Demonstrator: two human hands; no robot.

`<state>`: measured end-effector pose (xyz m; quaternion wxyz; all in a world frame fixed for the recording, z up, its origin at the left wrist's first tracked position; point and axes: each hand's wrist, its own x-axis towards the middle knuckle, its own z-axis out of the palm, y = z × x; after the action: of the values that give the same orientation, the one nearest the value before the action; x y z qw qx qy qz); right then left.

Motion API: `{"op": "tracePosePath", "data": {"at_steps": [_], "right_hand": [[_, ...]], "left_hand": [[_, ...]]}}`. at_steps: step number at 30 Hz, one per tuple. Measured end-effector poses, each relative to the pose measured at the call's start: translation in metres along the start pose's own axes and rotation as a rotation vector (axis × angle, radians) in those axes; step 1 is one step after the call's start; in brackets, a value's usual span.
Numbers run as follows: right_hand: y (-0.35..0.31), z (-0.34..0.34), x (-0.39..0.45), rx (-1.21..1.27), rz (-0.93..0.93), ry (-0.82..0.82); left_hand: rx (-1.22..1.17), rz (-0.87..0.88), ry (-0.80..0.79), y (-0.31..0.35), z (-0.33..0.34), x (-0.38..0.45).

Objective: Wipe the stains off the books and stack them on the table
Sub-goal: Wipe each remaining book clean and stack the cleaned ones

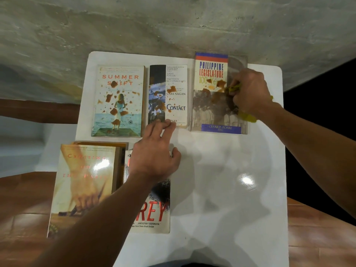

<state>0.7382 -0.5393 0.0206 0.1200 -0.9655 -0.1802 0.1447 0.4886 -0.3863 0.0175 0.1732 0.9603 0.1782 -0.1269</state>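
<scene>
Right hand (248, 93) gripping crumpled yellow cloth (247, 116) on stained Philippine Legislature paperback (211, 105). Left hand (154, 153) spread wide, fingertips touching Contact paperback (176, 97), hiding much of red-lettered paperback (154, 209) beneath.

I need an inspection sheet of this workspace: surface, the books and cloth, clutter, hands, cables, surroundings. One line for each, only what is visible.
Surface: white table, glossy, with a light glare spot.
Job's things: Summer Shift book, Contact book and Philippine Legislature book in the far row, all with brown stains; Crossing book and Prey book in the near row, no stains seen; yellow cloth.
Clutter: nothing seen.
Hands: right hand grips the yellow cloth on the Philippine Legislature book; left hand open, fingers at the Contact book's near edge.
Cables: nothing seen.
Surroundings: rough grey wall; brown tiled floor.
</scene>
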Motion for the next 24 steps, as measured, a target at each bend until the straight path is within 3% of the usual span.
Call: {"op": "tracePosePath", "data": {"at_steps": [9, 13, 16, 24], "right_hand": [[-0.007, 0.002, 0.000, 0.077, 0.018, -0.001], [-0.007, 0.007, -0.009, 0.007, -0.068, -0.040], [-0.008, 0.005, -0.003, 0.076, 0.035, 0.000], [-0.004, 0.004, -0.005, 0.176, 0.060, 0.028]], "left_hand": [[-0.009, -0.003, -0.011, -0.001, 0.001, 0.000], [-0.018, 0.007, 0.004, 0.000, 0.001, 0.001], [-0.023, 0.010, 0.005, 0.000, 0.001, 0.001], [-0.020, 0.003, -0.020, 0.001, 0.000, -0.001]]}}
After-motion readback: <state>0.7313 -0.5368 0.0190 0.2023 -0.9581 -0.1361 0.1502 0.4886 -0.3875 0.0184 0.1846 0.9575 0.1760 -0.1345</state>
